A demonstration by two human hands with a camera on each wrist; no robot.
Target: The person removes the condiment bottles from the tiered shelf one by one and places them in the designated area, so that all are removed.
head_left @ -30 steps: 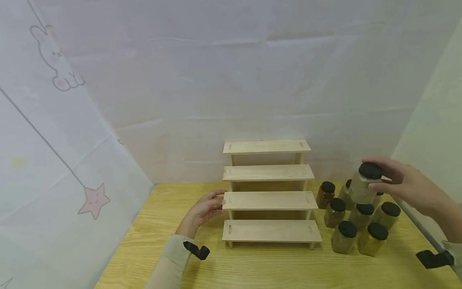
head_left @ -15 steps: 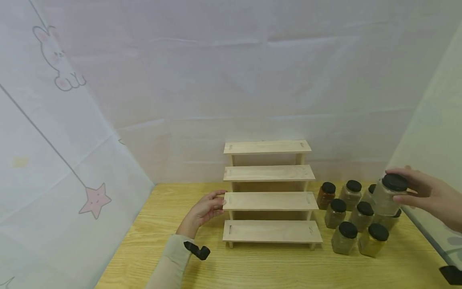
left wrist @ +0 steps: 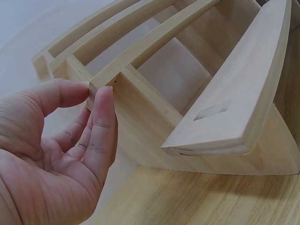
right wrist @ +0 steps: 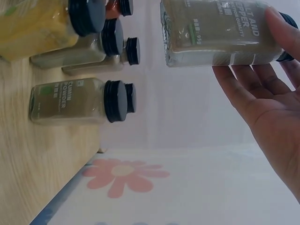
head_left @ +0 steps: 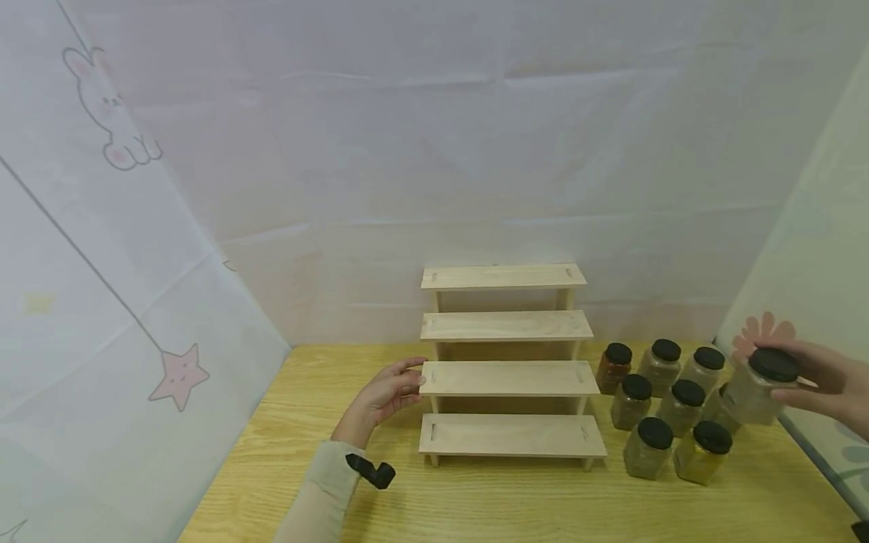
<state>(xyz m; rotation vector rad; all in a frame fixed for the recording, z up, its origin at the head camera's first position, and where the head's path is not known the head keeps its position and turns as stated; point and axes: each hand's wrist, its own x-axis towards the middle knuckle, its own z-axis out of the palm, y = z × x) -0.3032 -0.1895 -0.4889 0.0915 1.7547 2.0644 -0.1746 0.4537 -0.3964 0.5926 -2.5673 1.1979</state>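
A four-legged tally aside, the stepped wooden shelf point(head_left: 512, 434) stands mid-table with bare tiers. My left hand point(head_left: 382, 396) is at its left side; in the left wrist view, thumb and fingers point(left wrist: 104, 112) pinch the end of one plank point(left wrist: 136, 49). On the right, my right hand point(head_left: 831, 386) grips a black-lidded spice jar point(head_left: 755, 396) near its lid, raised above the table. Its label in the right wrist view reads partly "salt and pepper", and the jar point(right wrist: 220, 35) holds greyish-brown powder. It partly covers another jar point(head_left: 721, 411) behind it in the head view.
Several black-lidded spice jars stand right of the shelf, among them a yellow one point(head_left: 699, 460), a red-orange one point(head_left: 613, 371) and a cumin powder jar point(right wrist: 68, 101). Printed cloth walls point(head_left: 543, 173) border the wooden table point(head_left: 516, 505) at the back and sides.
My right hand has carried the spice jar rightward and lower, uncovering jars at the back of the group. My left hand stays at the shelf.
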